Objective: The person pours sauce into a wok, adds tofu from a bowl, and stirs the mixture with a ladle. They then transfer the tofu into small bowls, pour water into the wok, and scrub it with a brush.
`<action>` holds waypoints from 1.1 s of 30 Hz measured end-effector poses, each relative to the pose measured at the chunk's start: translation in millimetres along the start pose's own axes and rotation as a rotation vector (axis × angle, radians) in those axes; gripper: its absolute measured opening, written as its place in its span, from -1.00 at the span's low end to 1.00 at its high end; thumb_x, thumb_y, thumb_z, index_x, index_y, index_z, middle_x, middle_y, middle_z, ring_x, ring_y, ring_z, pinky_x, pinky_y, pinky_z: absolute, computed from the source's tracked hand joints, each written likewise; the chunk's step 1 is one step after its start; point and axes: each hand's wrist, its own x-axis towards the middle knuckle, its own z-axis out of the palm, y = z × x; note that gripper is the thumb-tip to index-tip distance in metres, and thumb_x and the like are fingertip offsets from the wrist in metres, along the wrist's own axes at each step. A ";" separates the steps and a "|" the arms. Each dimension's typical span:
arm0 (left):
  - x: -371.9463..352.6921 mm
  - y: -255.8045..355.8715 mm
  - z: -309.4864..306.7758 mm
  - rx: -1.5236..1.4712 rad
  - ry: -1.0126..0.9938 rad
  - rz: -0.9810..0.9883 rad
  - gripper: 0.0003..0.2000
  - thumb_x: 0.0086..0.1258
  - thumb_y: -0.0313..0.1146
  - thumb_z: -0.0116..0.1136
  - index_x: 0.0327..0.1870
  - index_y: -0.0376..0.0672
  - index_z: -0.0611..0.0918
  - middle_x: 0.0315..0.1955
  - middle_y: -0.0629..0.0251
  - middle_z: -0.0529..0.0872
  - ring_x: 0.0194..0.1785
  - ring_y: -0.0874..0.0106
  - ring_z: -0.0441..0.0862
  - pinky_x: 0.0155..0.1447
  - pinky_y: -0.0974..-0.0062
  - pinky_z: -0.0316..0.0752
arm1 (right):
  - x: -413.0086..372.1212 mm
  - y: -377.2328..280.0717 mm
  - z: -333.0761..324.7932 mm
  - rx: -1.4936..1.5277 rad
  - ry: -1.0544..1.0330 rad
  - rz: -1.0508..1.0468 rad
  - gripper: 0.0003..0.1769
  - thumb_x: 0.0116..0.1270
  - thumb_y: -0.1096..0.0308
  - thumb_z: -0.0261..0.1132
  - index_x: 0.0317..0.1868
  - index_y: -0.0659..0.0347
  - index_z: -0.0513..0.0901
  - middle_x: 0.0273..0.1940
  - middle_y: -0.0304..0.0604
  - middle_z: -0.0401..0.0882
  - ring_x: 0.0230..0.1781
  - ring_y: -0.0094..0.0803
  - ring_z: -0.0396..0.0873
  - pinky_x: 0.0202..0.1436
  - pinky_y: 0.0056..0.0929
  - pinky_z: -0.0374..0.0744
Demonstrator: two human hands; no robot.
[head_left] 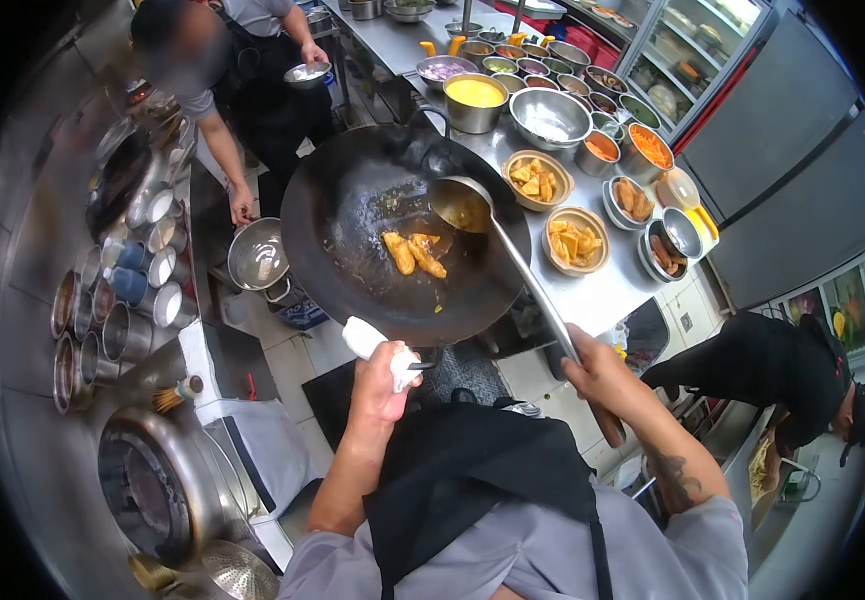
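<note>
My left hand (381, 380) is closed around a white cloth (365, 340) at the near edge of a large dark wok (338, 270). A few brown, glazed food pieces (415, 254) lie in the wok's middle, with sauce spots around them. My right hand (596, 370) grips the handle of a long metal ladle (528, 270). The ladle's bowl is inside the wok, right of the food, with some brown liquid in it.
On the steel counter (625, 285) at right stand two clay bowls of food (575, 240), a steel bowl (551, 116) and a yellow-filled pot (476, 92). Co-workers are at upper left and lower right. Pots (125, 332) line the left side.
</note>
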 end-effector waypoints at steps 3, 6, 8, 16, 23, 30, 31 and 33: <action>0.2 2.1 1.5 -0.010 0.013 0.007 -0.92 0.25 -0.45 0.08 -0.30 -0.22 0.49 -0.51 0.19 0.59 -0.45 0.34 0.61 -0.57 0.42 0.43 | 11.0 -5.2 4.9 -0.023 -0.034 -0.008 -0.44 0.33 0.44 0.15 0.30 0.48 0.28 -0.55 -0.13 0.47 -0.63 -0.46 0.51 -0.55 -0.42 0.48; 0.6 -0.4 2.1 -0.012 0.017 0.017 -0.92 0.26 -0.44 0.08 -0.30 -0.21 0.49 -0.52 0.21 0.58 -0.46 0.35 0.61 -0.57 0.43 0.42 | 2.4 -20.3 5.9 0.121 -0.138 0.101 -0.48 0.36 0.47 0.13 0.32 0.37 0.30 -0.52 -0.30 0.44 -0.68 -0.59 0.44 -0.62 -0.53 0.44; 2.7 -3.9 0.3 -0.004 0.004 0.022 -0.92 0.27 -0.44 0.09 -0.30 -0.20 0.49 -0.53 0.23 0.58 -0.46 0.36 0.61 -0.57 0.43 0.42 | -0.3 -26.8 12.8 0.254 -0.196 0.146 -0.49 0.36 0.48 0.12 0.31 0.36 0.31 -0.51 -0.29 0.45 -0.68 -0.59 0.44 -0.63 -0.56 0.45; 3.8 -11.5 -14.7 0.006 0.053 -0.063 -0.92 0.30 -0.41 0.09 -0.29 -0.20 0.50 -0.53 0.22 0.59 -0.48 0.37 0.60 -0.57 0.43 0.43 | 17.3 -59.8 28.2 0.808 -0.465 0.314 -0.76 0.34 0.47 0.11 0.00 0.30 0.46 -0.51 -0.30 0.42 -0.72 -0.58 0.43 -0.68 -0.59 0.44; 6.7 -9.7 -25.9 -0.050 0.062 -0.126 -0.92 0.32 -0.40 0.09 -0.29 -0.19 0.50 -0.53 0.22 0.59 -0.47 0.35 0.61 -0.56 0.42 0.42 | 8.6 -45.6 19.5 1.185 -0.618 0.523 -0.73 0.39 0.39 0.10 0.07 0.19 0.45 -0.48 -0.32 0.38 -0.73 -0.61 0.34 -0.72 -0.58 0.33; 6.9 -2.5 -31.1 -0.058 0.059 -0.147 -0.94 0.30 -0.39 0.09 -0.32 -0.15 0.52 -0.53 0.22 0.61 -0.44 0.35 0.62 -0.55 0.43 0.42 | 14.4 -26.7 33.7 1.453 -0.748 0.505 -0.62 0.43 0.34 0.07 0.21 0.23 0.38 -0.46 -0.30 0.33 -0.70 -0.63 0.28 -0.70 -0.58 0.32; 7.8 -1.7 -32.3 -0.067 0.050 -0.157 -0.94 0.29 -0.39 0.10 -0.33 -0.14 0.52 -0.53 0.22 0.62 -0.44 0.35 0.62 -0.55 0.43 0.42 | 17.5 -19.0 34.3 1.601 -0.795 0.512 -0.64 0.45 0.34 0.06 0.20 0.23 0.38 -0.45 -0.29 0.33 -0.70 -0.62 0.28 -0.70 -0.57 0.33; 6.9 0.5 -30.9 -0.043 0.043 -0.151 -0.94 0.29 -0.39 0.10 -0.34 -0.14 0.52 -0.54 0.22 0.62 -0.44 0.35 0.62 -0.55 0.43 0.42 | 7.0 -31.2 51.4 1.476 -0.695 0.520 -0.64 0.46 0.32 0.05 0.20 0.23 0.38 -0.45 -0.29 0.33 -0.70 -0.64 0.28 -0.71 -0.59 0.32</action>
